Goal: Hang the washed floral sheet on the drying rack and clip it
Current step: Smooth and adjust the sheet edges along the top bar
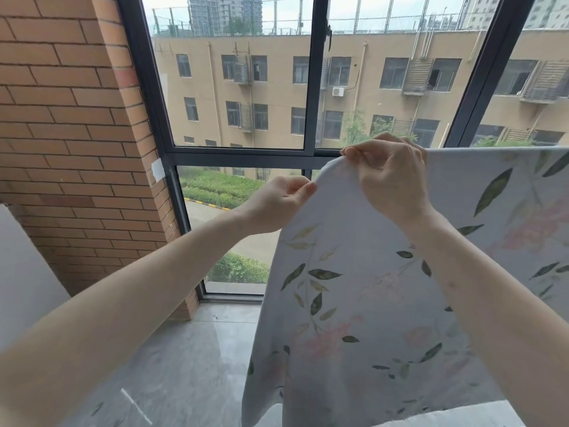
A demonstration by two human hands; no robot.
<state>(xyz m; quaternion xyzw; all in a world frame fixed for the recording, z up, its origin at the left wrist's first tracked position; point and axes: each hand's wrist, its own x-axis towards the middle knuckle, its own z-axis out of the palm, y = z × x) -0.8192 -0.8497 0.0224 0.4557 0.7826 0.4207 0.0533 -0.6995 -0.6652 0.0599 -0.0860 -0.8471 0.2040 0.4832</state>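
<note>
The floral sheet (354, 288), pale blue with green leaves and pink flowers, hangs down in front of me at the centre and right. Its top edge runs level to the right, draped over something hidden beneath it. My left hand (277, 201) pinches the sheet's left edge just below the top corner. My right hand (391, 177) grips the rounded top corner from above, with fingers curled over the fold. No clip is visible, and the rack itself is covered by the cloth.
A dark-framed window (311, 87) stands right behind the sheet. A brick pillar (77, 134) fills the left side. Grey floor tiles (191, 359) lie below. A pale surface (21, 272) sits at the far left edge.
</note>
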